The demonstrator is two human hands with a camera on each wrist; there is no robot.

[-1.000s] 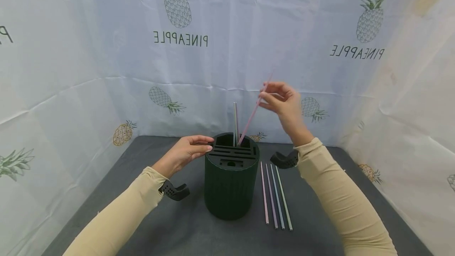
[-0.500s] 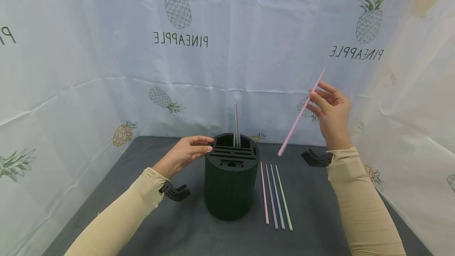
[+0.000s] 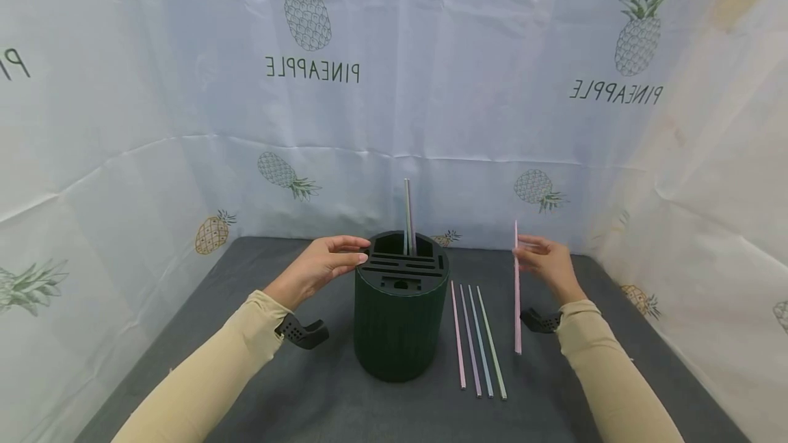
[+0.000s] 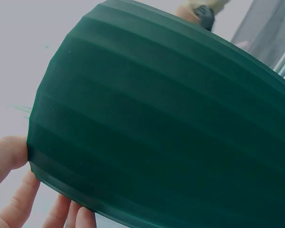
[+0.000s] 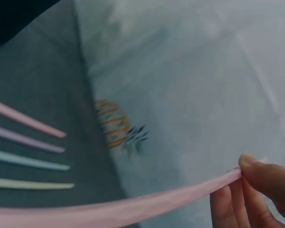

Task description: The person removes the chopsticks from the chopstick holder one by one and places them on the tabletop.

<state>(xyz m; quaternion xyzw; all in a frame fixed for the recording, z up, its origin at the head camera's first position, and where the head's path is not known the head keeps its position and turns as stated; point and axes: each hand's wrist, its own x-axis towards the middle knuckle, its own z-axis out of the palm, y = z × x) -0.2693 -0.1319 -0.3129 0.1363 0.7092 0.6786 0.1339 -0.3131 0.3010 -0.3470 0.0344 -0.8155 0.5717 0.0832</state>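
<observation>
beside the dark green slotted holder (image 3: 401, 313), steadied at its rim by the left hand's (image 3: 320, 264) relaxed fingers, the right hand (image 3: 544, 262) pinches a pink straw (image 3: 517, 306) upright, apart from four straws (image 3: 479, 340) lying on the desk (image 3: 320, 388).

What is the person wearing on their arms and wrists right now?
Both arms wear long, close-fitting beige sleeves down to the wrists. The left hand and right hand are bare, with no gloves. Under each wrist sits a small black curved mount; the left one shows a pattern of holes.
</observation>
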